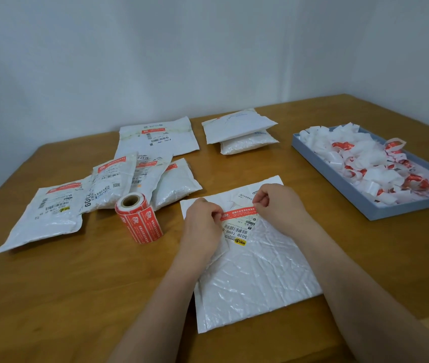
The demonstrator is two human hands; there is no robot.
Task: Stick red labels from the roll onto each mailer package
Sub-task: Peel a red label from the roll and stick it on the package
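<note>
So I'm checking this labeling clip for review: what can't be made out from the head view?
- Red label ends: covered by the left hand and right hand pinching them.
- Whether the label already sticks to the mailer: cannot tell.
- Two stacked mailers at the back: any red labels not visible.
- Shipping label print: too small and upside down.
- Blue tray: right end cut off by the frame edge.

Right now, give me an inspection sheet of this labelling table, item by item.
Surface: wooden table, against a white wall.
Job's things: red label held over the front mailer; label roll upright at its left; labelled mailers at left; two stacked mailers at back.
Clutter: blue tray of peeled backing scraps.
Grips: left hand and right hand each pinch a label end.
Cables: nothing seen.
Surroundings: bare wall.
</note>
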